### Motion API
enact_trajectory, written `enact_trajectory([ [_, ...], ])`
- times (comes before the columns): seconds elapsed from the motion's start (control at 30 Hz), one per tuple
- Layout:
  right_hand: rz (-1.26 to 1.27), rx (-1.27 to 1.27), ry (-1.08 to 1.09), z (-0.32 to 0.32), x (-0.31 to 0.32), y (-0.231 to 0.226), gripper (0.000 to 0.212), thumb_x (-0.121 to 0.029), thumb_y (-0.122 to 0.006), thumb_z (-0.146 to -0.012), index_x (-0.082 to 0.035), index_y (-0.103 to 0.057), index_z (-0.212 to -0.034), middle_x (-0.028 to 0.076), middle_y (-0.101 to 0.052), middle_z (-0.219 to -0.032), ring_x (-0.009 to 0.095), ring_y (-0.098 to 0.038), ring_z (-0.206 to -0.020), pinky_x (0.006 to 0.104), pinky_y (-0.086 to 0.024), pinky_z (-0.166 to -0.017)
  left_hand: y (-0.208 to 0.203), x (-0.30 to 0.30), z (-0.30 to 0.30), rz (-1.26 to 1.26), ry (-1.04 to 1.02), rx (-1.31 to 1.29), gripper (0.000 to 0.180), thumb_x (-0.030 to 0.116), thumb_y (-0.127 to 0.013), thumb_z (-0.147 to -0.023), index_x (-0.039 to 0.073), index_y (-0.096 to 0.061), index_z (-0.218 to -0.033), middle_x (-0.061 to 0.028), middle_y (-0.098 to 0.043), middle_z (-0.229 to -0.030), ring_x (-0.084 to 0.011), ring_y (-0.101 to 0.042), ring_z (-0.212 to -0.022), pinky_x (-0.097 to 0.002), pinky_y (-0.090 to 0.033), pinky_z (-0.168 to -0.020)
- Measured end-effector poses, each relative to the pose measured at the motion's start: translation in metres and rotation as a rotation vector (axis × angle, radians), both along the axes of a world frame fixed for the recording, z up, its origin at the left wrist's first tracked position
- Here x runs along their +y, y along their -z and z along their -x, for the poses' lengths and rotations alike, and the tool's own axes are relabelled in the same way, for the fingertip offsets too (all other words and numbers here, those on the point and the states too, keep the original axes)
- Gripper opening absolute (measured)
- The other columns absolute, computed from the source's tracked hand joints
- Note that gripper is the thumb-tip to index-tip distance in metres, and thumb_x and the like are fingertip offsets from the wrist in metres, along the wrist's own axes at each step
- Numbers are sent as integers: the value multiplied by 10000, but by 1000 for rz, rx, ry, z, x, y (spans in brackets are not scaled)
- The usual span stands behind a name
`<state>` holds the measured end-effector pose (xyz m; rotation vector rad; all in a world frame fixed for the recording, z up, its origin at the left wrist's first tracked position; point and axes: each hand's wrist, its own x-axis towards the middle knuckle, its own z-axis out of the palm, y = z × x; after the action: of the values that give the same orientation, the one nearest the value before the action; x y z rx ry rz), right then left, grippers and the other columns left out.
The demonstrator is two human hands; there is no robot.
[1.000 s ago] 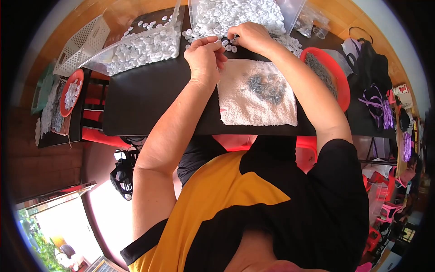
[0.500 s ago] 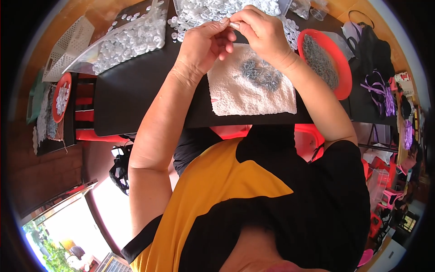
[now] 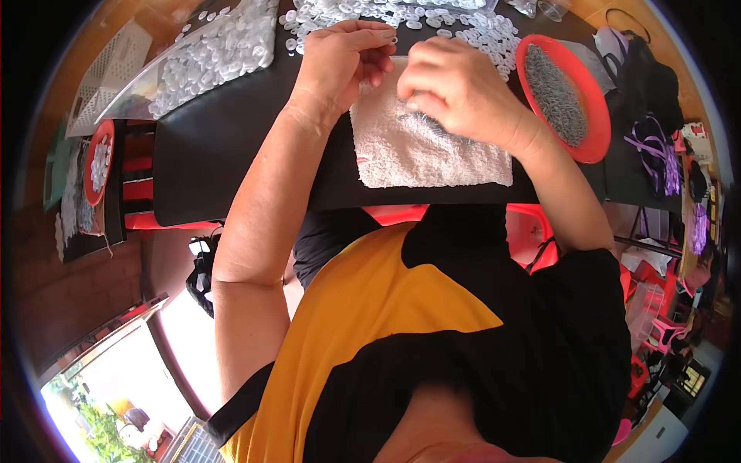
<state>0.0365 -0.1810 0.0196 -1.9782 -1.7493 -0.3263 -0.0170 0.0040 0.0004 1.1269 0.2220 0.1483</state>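
Note:
My left hand [image 3: 340, 68] is raised at the far edge of the cloth. Its thumb and forefinger pinch a small white plastic ring-like piece, mostly hidden by the fingertips. Over the cream towel [image 3: 417, 166], my right hand [image 3: 467, 96] has its fingers curled down at a pile of small grey metal pins [image 3: 431, 127]. Whatever lies between those fingertips is too small to make out, and the hand covers most of the pile. Loose white oval pieces [image 3: 490, 37] are scattered on the black table beyond both hands.
A red bowl [image 3: 600, 127] full of grey pins stands right of the towel. A clear bag of white pieces [image 3: 212, 73] lies at the left. Further left is a white perforated basket [image 3: 112, 73]. A black bag with purple straps [image 3: 652, 147] sits at the far right.
The two hands were together at the fingertips. My right hand has parted from the left and come down toward me onto the pins; my left hand has stayed nearly in place.

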Motion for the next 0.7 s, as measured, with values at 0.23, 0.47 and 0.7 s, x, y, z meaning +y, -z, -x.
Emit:
enact_trajectory([
  [0.23,78,-135,-60,11,5,15,53,-85,-637,-715,-127,-606,-727,13,-549,-870,209,-551,-888,361,-387,-772,1,1,0,-25,-8,7,128,19,-674,-830,-77,-639,-908,-115,-640,-738,-165,-605,-566,-267,-451,-442],
  [0.47,9,-5,-16,6,1,1,50,-96,-617,-751,-137,-592,-765,-6,-558,-836,209,-570,-869,362,-397,-758,3,4,0,-25,72,-32,176,54,-631,-880,-55,-628,-1019,-83,-648,-820,-152,-613,-646,-264,-462,-512],
  [0.7,37,-106,-5,15,4,13,44,-84,-610,-743,-125,-609,-757,5,-563,-882,218,-558,-896,351,-385,-779,1,0,-1,-75,2,-1,155,-13,-646,-829,-73,-646,-972,-96,-639,-762,-154,-598,-583,-263,-469,-483],
])
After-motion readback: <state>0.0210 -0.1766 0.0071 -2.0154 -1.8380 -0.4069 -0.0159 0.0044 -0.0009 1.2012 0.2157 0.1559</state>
